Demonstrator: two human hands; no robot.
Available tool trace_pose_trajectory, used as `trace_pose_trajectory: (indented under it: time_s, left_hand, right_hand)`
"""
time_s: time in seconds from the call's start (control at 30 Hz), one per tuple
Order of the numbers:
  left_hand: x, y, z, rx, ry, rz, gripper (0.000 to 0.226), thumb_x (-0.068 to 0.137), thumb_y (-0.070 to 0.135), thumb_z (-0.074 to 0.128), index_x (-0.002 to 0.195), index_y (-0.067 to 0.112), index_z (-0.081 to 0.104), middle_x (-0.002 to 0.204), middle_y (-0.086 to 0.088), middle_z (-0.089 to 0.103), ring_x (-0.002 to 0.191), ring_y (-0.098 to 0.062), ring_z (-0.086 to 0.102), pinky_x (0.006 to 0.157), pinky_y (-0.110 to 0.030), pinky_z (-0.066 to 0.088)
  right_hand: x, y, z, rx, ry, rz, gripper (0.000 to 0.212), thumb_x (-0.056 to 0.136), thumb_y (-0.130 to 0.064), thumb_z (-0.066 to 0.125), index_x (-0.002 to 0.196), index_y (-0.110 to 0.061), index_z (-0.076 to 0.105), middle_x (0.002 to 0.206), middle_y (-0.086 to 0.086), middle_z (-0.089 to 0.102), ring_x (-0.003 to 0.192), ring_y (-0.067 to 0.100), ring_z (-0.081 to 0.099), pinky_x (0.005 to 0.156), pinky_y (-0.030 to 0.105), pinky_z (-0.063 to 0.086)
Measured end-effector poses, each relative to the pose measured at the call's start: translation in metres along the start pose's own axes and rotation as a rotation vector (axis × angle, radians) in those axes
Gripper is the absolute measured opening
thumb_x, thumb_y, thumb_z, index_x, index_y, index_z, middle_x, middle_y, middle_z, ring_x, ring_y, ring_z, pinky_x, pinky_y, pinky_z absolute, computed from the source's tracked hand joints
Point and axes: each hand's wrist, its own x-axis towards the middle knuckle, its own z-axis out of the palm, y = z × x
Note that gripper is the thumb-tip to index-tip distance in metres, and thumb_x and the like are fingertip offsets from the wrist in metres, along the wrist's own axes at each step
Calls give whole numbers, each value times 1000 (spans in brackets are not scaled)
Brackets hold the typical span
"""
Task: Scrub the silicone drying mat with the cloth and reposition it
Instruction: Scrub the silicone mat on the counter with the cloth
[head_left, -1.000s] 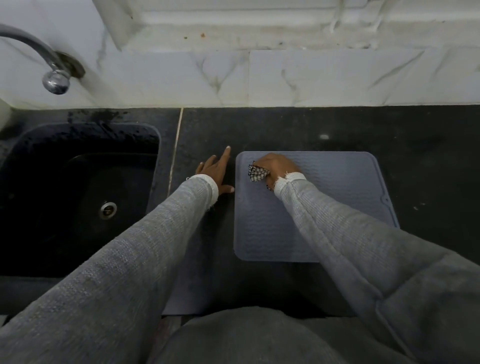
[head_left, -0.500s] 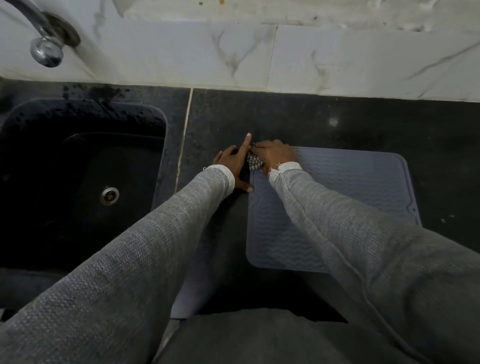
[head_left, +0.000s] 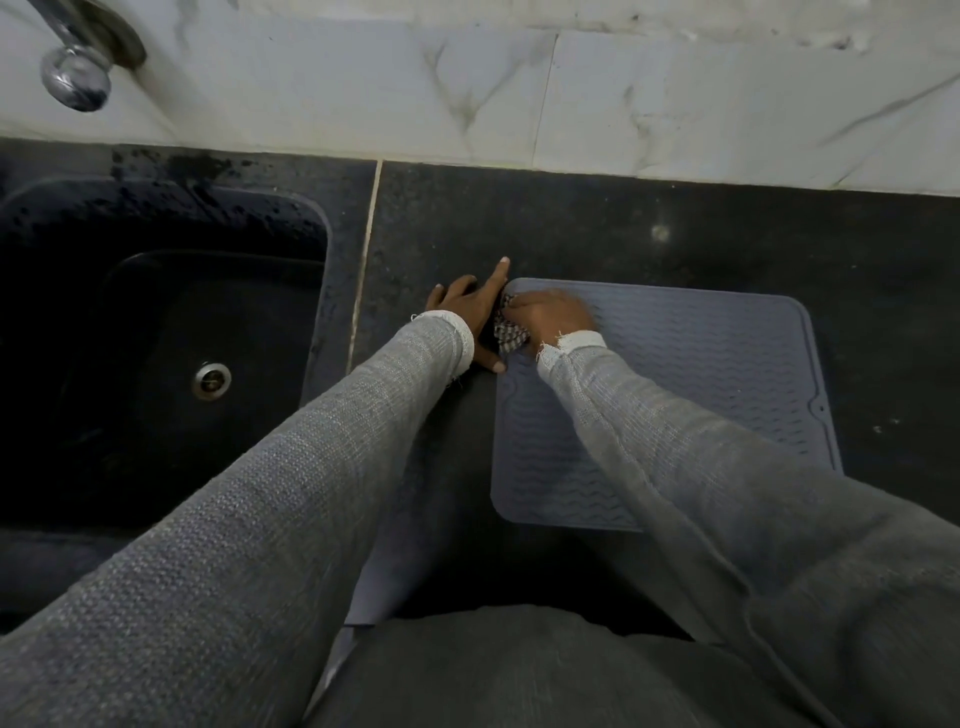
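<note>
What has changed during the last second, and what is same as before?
The right hand slid the checked cloth leftward to the silicone mat's far-left corner, meeting the left hand at that edge. The cloth stays gripped; the mat stays flat on the counter.

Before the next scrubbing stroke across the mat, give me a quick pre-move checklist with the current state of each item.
1. Checked cloth gripped in the right hand: ok.
2. Cloth on the silicone drying mat, at its far left corner: ok.
3. Left hand bracing at the mat's left edge, fingers spread on the black counter: ok.
4. Mat lying flat, no visible curl: ok.
5. Rest of the mat free of objects: ok where visible; the near right part is hidden by the sleeve.
6. Mat surface clean: cannot tell.
</note>
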Motion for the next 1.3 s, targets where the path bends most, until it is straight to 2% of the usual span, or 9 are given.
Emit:
trace_pose_trajectory:
  time_s: [0.1,0.2,0.33,0.6,0.7,0.83,1.0,1.13,1.3]
  left_hand:
    - [0,0,2,-8,-15,-15,139,49,54,85,139,49,-21,156,-12,2,143,-35,0,111,-62,9]
    - [-2,1,5,1,11,50,134,54,47,85,142,45,-16,157,-8,6,144,-28,-2,112,-60,0]
    - [-5,-2,7,26,12,103,127,61,42,83,145,40,-13,156,-11,12,145,-24,2,109,-63,0]
    - [-5,2,-2,69,-77,36,126,63,42,82,145,40,-13,157,-10,-2,144,-31,2,112,-60,1]
    - [-5,4,-10,66,-152,26,127,65,33,82,146,38,-15,157,-8,-7,144,-36,0,112,-60,12]
    - [-2,9,-12,119,-138,23,107,81,36,70,147,32,-15,157,-13,-3,143,-36,6,111,-57,21]
    - [-3,9,0,97,-104,16,112,76,44,72,147,34,-14,157,-12,-7,144,-34,5,111,-58,19]
    - [-3,9,1,79,-97,35,116,73,43,75,146,35,-15,157,-10,-4,144,-29,-1,109,-64,15]
    - [-6,12,1,72,-92,36,115,74,39,75,147,33,-15,158,-8,-3,144,-30,-3,108,-65,15]
  right_hand:
    - [-12,-5,3,-26,4,-5,31,92,-28,51,121,-18,60,130,8,55,119,30,48,100,42,39]
    - [-15,-7,4,-19,32,4,28,91,-31,53,113,-17,65,119,7,62,109,28,55,93,38,45]
    - [-19,-9,12,20,46,41,34,91,-31,53,122,-19,59,130,5,55,118,29,48,101,42,38]
    - [-36,-12,30,62,48,47,42,91,-18,54,131,-25,51,142,0,45,127,29,40,107,42,33]
    - [-46,-14,40,60,70,21,44,88,-17,58,131,-24,52,141,0,46,126,27,41,107,41,32]
    - [-55,-20,44,29,76,7,47,87,-21,61,132,-24,50,142,-2,45,124,27,43,103,40,35]
    - [-84,-34,61,59,125,9,47,85,-27,62,131,-23,52,141,-2,46,123,27,43,102,39,34]
    - [-128,-51,81,103,191,-47,53,67,-30,78,116,-15,65,126,5,60,111,34,54,94,46,41]
    - [-145,-57,86,145,85,-47,57,68,-30,78,121,-17,62,130,3,57,115,32,51,96,47,40]
